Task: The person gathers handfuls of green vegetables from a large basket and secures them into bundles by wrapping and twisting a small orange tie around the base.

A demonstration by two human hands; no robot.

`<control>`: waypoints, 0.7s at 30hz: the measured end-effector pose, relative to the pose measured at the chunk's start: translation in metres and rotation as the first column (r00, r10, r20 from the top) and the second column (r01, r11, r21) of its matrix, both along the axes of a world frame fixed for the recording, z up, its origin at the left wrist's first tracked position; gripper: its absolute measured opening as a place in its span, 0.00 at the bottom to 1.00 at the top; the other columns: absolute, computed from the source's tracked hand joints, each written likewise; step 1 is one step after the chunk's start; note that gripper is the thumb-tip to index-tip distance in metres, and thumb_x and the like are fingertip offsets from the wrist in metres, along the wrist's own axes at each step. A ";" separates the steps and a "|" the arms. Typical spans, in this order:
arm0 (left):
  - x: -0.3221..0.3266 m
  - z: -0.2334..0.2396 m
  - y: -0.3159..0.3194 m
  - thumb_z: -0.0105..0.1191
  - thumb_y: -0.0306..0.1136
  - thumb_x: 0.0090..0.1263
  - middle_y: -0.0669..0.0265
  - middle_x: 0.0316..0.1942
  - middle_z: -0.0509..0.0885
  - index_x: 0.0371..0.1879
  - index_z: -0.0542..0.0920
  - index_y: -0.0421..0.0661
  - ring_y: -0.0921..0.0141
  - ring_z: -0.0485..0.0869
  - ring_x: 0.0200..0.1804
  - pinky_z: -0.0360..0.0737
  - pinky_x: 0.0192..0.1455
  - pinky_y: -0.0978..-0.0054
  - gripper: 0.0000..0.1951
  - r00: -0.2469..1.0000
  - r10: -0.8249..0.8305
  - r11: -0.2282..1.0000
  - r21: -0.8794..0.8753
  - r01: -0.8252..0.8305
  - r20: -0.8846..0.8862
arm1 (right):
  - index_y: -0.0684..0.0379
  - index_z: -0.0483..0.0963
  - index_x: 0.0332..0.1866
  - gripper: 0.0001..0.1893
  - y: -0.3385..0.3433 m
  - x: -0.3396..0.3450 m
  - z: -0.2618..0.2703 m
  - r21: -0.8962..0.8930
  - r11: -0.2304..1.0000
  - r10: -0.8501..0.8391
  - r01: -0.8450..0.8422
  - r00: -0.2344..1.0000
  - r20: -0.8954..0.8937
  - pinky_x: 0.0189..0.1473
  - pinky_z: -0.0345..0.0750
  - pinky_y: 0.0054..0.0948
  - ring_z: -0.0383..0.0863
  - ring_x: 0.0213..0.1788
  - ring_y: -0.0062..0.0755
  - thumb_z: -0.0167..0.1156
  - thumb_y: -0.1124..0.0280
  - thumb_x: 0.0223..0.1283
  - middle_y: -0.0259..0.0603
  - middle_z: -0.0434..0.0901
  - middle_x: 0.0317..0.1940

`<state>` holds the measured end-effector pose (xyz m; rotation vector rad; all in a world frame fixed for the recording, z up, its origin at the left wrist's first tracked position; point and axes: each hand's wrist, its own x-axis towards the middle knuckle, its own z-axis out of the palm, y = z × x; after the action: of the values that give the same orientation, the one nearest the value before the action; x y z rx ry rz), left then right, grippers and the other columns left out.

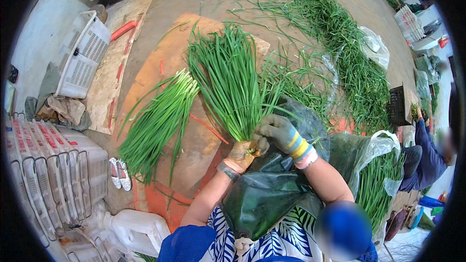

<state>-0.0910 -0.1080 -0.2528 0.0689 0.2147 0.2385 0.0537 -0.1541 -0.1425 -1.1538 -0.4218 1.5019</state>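
My left hand, in a stained yellowish-brown glove, is closed around the base of a bunch of garlic chives. Its green leaves fan out away from me over the board. My right hand, in a grey knit glove with a yellow and blue striped cuff, has its fingers curled against the stem end beside the left hand. Whether they pinch any stalks is hidden. A second bunch of chives lies to the left, its pale stem ends pointing away. Below both hands a dark green waterproof apron covers my lap.
A long heap of loose chive leaves spreads at the far right. Bagged chives stand by my right side. White crates, stacked crates and a plastic jug line the left. Another person works at right.
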 end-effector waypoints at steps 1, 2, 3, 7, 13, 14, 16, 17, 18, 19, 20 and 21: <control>-0.001 0.004 0.002 0.50 0.18 0.57 0.62 0.31 0.77 0.42 0.76 0.35 0.69 0.75 0.32 0.71 0.32 0.76 0.12 0.992 -0.010 1.000 -0.001 0.010 -0.128 | 0.64 0.71 0.34 0.09 -0.010 0.006 0.005 0.061 0.997 -0.036 0.036 0.999 0.000 0.22 0.75 0.24 0.78 0.20 0.26 0.55 0.68 0.60 0.41 0.78 0.24; -0.003 0.010 0.003 0.51 0.17 0.57 0.61 0.33 0.77 0.41 0.76 0.35 0.69 0.75 0.32 0.71 0.32 0.76 0.12 0.967 -0.019 1.000 -0.002 0.019 -0.254 | 0.64 0.71 0.36 0.09 -0.020 0.015 0.008 0.122 0.990 -0.073 0.073 0.997 -0.001 0.24 0.77 0.25 0.80 0.22 0.28 0.54 0.67 0.60 0.43 0.79 0.26; -0.004 0.015 0.002 0.51 0.17 0.57 0.60 0.34 0.78 0.41 0.76 0.36 0.69 0.76 0.31 0.71 0.32 0.76 0.12 0.926 -0.035 0.999 -0.006 0.035 -0.375 | 0.64 0.69 0.39 0.13 -0.027 0.040 -0.011 0.475 0.880 -0.039 0.005 0.997 0.062 0.26 0.79 0.27 0.80 0.24 0.31 0.54 0.63 0.61 0.46 0.79 0.32; -0.002 0.041 0.010 0.56 0.19 0.55 0.58 0.34 0.79 0.42 0.75 0.34 0.70 0.77 0.30 0.72 0.32 0.76 0.14 0.873 -0.033 0.985 0.132 0.111 -0.486 | 0.66 0.67 0.50 0.20 -0.036 0.068 0.004 0.075 0.720 -0.593 0.690 0.668 -0.450 0.26 0.79 0.26 0.81 0.27 0.30 0.51 0.59 0.63 0.46 0.78 0.40; 0.040 0.123 0.081 0.63 0.26 0.48 0.54 0.36 0.80 0.46 0.74 0.40 0.65 0.81 0.34 0.79 0.34 0.68 0.23 0.726 0.354 0.341 0.804 0.486 -0.589 | 0.66 0.62 0.61 0.28 -0.043 0.032 0.036 -0.066 0.996 0.061 -0.059 0.997 0.038 0.26 0.81 0.25 0.80 0.30 0.26 0.58 0.63 0.59 0.42 0.78 0.40; 0.059 0.135 0.098 0.63 0.28 0.48 0.51 0.39 0.80 0.54 0.67 0.39 0.62 0.81 0.38 0.79 0.39 0.66 0.31 0.663 0.564 -0.009 0.800 0.600 -0.491 | 0.66 0.61 0.62 0.29 -0.037 0.022 0.025 -0.038 0.991 0.131 -0.129 0.990 0.056 0.29 0.81 0.25 0.80 0.33 0.26 0.59 0.63 0.57 0.41 0.77 0.40; 0.077 0.176 0.122 0.61 0.29 0.51 0.47 0.45 0.78 0.65 0.51 0.39 0.56 0.80 0.46 0.77 0.48 0.63 0.42 0.612 0.764 -0.435 0.539 0.721 -0.203 | 0.65 0.61 0.61 0.30 -0.004 0.011 0.004 0.147 0.969 0.186 -0.197 0.979 0.086 0.35 0.80 0.27 0.79 0.37 0.25 0.60 0.64 0.55 0.39 0.76 0.41; 0.084 0.194 0.125 0.58 0.29 0.55 0.45 0.47 0.77 0.68 0.42 0.39 0.54 0.78 0.50 0.75 0.52 0.63 0.45 0.624 0.769 -0.528 0.414 0.742 -0.137 | 0.65 0.61 0.60 0.29 0.009 0.003 0.000 0.272 0.951 0.136 -0.149 0.989 0.063 0.39 0.79 0.28 0.78 0.38 0.24 0.60 0.64 0.55 0.39 0.76 0.41; 0.099 0.206 0.124 0.56 0.27 0.56 0.45 0.47 0.77 0.68 0.41 0.39 0.54 0.79 0.50 0.75 0.52 0.62 0.44 0.616 0.760 -0.541 0.321 0.777 -0.208 | 0.64 0.63 0.58 0.27 0.021 0.001 0.000 0.317 0.946 0.111 -0.067 0.986 -0.121 0.42 0.78 0.30 0.78 0.39 0.26 0.60 0.64 0.55 0.39 0.75 0.41; 0.115 0.218 0.120 0.53 0.26 0.58 0.44 0.47 0.77 0.69 0.40 0.40 0.54 0.79 0.49 0.75 0.53 0.61 0.43 0.590 0.760 -0.546 0.225 0.807 -0.273 | 0.64 0.64 0.56 0.25 0.036 0.002 0.005 0.351 0.936 0.102 0.010 0.949 -0.300 0.46 0.77 0.32 0.78 0.39 0.28 0.60 0.63 0.55 0.39 0.75 0.42; 0.124 0.227 0.116 0.51 0.25 0.60 0.44 0.47 0.77 0.69 0.39 0.40 0.54 0.79 0.49 0.74 0.54 0.61 0.42 0.548 0.770 -0.539 0.124 0.833 -0.327 | 0.62 0.67 0.51 0.20 0.046 0.002 0.021 0.364 0.927 0.019 0.089 0.959 -0.283 0.45 0.78 0.32 0.79 0.39 0.31 0.58 0.64 0.56 0.40 0.75 0.41; 0.130 0.231 0.107 0.50 0.24 0.61 0.43 0.47 0.77 0.69 0.38 0.40 0.54 0.79 0.49 0.74 0.54 0.61 0.41 0.543 0.762 -0.553 0.081 0.829 -0.354 | 0.61 0.68 0.52 0.21 0.054 0.007 -0.003 0.353 0.894 -0.093 0.277 0.884 -0.458 0.48 0.77 0.37 0.78 0.45 0.36 0.58 0.62 0.57 0.44 0.76 0.45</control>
<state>0.0393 -0.0014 -0.0222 2.8259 1.0790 -0.1423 0.0603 -0.0996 -0.1455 -0.4909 -0.2873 1.3618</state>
